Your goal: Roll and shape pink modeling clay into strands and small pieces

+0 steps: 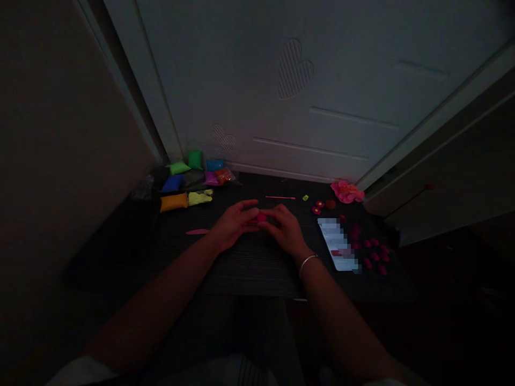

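Note:
Between my two hands, over the middle of the dark table, is a small piece of red-pink modelling clay (pixel 262 217). My left hand (pixel 236 221) grips its left side with thumb and fingers. On the other side, the fingertips of my right hand (pixel 282 224) pinch the same piece. Fingers cover part of the clay, so its full shape is hidden. A pink flat clay knife (pixel 197 231) lies just left of my left hand. Beyond my hands rests a thin pink tool (pixel 280 198), with a small yellow-green bit of clay (pixel 305 198) near its right end.
Colourful clay packets, among them an orange one (pixel 174 202) and a blue one (pixel 173 183), lie at the back left. At right are a lit phone (pixel 338 244), several dark pink clay pieces (pixel 374 256), small clay flowers (pixel 316 210) and a larger pink flower (pixel 347 192). A white panel (pixel 249 80) stands behind.

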`<state>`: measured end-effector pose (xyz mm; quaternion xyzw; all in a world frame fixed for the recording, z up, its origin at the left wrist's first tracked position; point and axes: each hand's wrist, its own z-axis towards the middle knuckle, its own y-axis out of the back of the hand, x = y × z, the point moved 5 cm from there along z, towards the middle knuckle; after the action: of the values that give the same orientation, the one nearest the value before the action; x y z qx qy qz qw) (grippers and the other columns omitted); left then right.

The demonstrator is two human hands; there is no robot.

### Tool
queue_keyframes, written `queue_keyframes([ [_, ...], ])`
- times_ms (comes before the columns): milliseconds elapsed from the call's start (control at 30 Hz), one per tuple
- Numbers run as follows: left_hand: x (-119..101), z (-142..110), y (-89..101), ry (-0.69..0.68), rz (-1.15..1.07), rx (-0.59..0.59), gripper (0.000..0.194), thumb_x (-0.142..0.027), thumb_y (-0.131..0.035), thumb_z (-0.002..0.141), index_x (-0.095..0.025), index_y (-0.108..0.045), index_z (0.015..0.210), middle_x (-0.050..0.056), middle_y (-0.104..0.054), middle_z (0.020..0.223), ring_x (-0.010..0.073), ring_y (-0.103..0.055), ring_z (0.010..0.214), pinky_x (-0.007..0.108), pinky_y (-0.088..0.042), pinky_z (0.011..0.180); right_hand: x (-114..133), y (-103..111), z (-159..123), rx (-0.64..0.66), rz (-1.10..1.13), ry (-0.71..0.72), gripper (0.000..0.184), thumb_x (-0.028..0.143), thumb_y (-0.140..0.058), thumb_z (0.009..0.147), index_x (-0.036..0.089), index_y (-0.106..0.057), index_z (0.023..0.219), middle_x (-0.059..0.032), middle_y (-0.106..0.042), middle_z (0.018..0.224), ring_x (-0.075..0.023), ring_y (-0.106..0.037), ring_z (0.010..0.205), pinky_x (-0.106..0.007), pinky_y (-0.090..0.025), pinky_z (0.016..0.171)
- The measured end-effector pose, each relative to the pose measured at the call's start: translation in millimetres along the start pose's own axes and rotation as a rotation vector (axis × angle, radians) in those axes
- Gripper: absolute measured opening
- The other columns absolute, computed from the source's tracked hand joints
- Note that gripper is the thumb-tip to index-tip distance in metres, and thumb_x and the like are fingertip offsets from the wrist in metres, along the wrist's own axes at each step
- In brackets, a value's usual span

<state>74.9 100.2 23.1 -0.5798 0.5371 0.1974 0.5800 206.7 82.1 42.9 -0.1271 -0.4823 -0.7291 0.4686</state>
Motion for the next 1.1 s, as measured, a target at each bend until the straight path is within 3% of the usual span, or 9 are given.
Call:
queue_keyframes([
  [233,2.1,0.9,1.8,-0.034,0.016,-0.012,0.058,-0.010,-0.072,0.061,-0.016,-0.048,0.114,0.001,-0.064,0.073,0.0112,-0.061,0.064,0.029,-0.049,0.068,0.7,-3.1,-1.3,0.040,-0.013,0.019,0.037,0.034,-0.062,0.076,0.025,-0.056,0.111,-0.0003,-0.049,0.081,-0.0117,-0.047,0.065,-0.025,-0.042,0.058],
  [433,1.3,-0.1,-1.0,-0.009,-0.025,0.008,0.054,-0.013,-0.068,0.066,-0.015,-0.046,0.115,0.003,-0.065,0.080,0.0124,-0.062,0.069,0.030,-0.049,0.070,-0.3,-1.8,-0.8,0.017,-0.036,0.026,0.028,0.033,-0.058,0.079,0.024,-0.059,0.105,0.0006,-0.047,0.076,-0.0111,-0.047,0.065,-0.024,-0.042,0.059],
  [700,0.6,0.2,-0.3,-0.046,0.019,-0.022,0.059,-0.009,-0.071,0.061,-0.016,-0.046,0.115,-0.003,-0.062,0.065,0.0103,-0.061,0.063,0.028,-0.048,0.070,1.6,-2.6,-1.3,0.018,-0.049,0.043,0.028,0.033,-0.058,0.079,0.026,-0.059,0.106,-0.0002,-0.049,0.080,-0.0113,-0.048,0.066,-0.024,-0.043,0.060],
  [900,0.7,-0.7,-3.0,-0.023,-0.002,0.018,0.059,-0.016,-0.070,0.065,-0.017,-0.044,0.118,0.003,-0.066,0.079,0.0133,-0.062,0.072,0.031,-0.048,0.073,-1.7,1.2,-0.6,-0.059,-0.080,0.010,0.026,0.033,-0.060,0.077,0.024,-0.060,0.101,0.0003,-0.049,0.075,-0.0113,-0.047,0.063,-0.024,-0.042,0.057],
  [1100,2.2,0.9,-0.6,-0.043,0.041,0.007,0.059,-0.012,-0.072,0.061,-0.017,-0.048,0.114,-0.001,-0.064,0.069,0.0121,-0.062,0.067,0.030,-0.048,0.071,-0.4,-0.1,-2.2,-0.046,-0.061,0.048,0.028,0.033,-0.061,0.077,0.023,-0.060,0.103,-0.0003,-0.049,0.078,-0.0113,-0.049,0.065,-0.024,-0.042,0.056],
])
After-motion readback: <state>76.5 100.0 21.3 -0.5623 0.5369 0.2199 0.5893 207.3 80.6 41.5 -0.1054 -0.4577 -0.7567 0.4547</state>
